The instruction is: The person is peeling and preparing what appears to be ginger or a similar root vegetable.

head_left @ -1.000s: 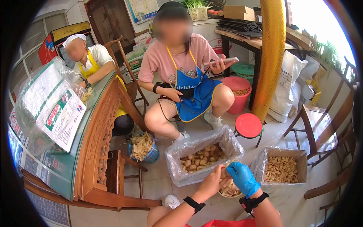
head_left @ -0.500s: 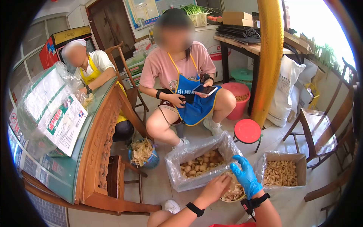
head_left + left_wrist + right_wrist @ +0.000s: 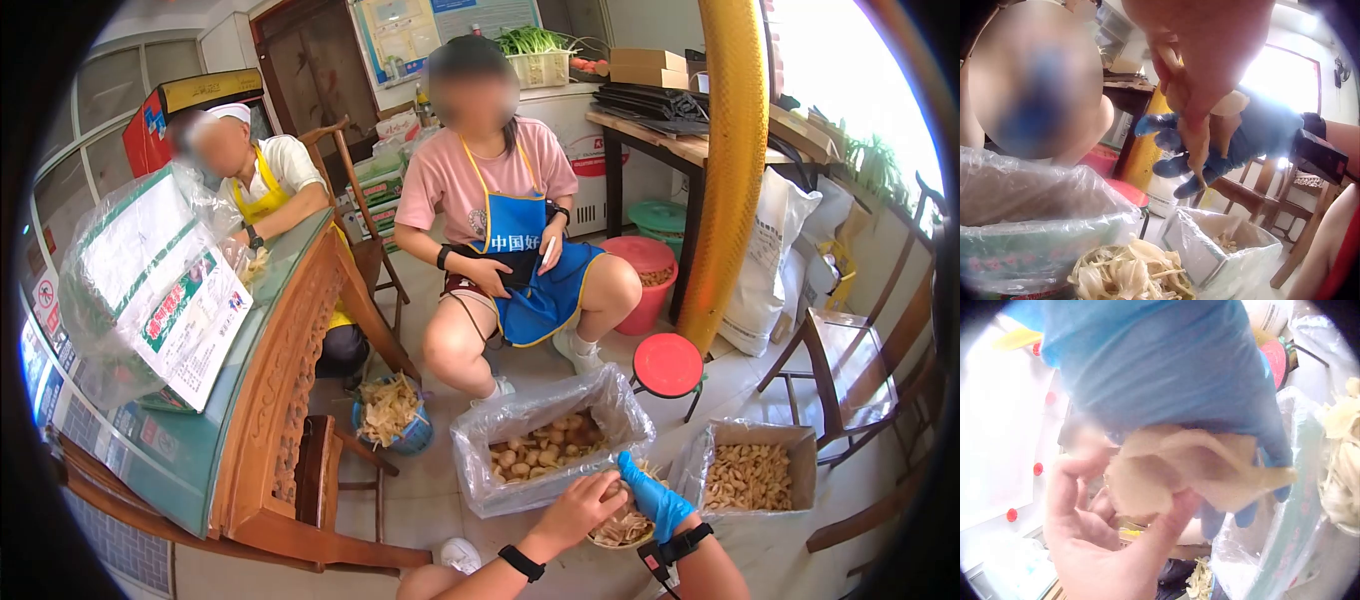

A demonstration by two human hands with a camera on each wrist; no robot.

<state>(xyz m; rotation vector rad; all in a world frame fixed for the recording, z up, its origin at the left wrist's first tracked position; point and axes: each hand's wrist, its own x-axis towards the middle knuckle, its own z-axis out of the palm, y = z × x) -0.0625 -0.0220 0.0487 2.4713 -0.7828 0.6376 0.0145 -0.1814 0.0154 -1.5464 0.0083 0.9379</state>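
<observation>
My bare left hand (image 3: 578, 512) pinches a pale garlic bulb (image 3: 1138, 484) between thumb and fingers. Loose papery skin (image 3: 1235, 478) spreads from the bulb across the blue glove. Right behind it is my gloved right hand (image 3: 656, 500), its fingers extended and spread in the left wrist view, the garlic lying against its palm. Below both hands stands a round container heaped with garlic skins (image 3: 1129, 275). Ahead is a plastic-lined box (image 3: 480, 490) holding garlic bulbs (image 3: 525, 460). To the right, a smaller lined box (image 3: 802, 470) contains loose cloves (image 3: 745, 480).
A person in a blue apron (image 3: 530, 290) sits facing me beyond the boxes. A red stool (image 3: 668, 365) stands between them and the right chair (image 3: 850, 365). At left are a carved wooden table (image 3: 285, 400) and a blue basket (image 3: 410, 437) full of skins.
My hands parted, the glove opening, then came back together at the garlic over the skins. The seated person lowered a phone to their lap. The head view has tilted up slightly.
</observation>
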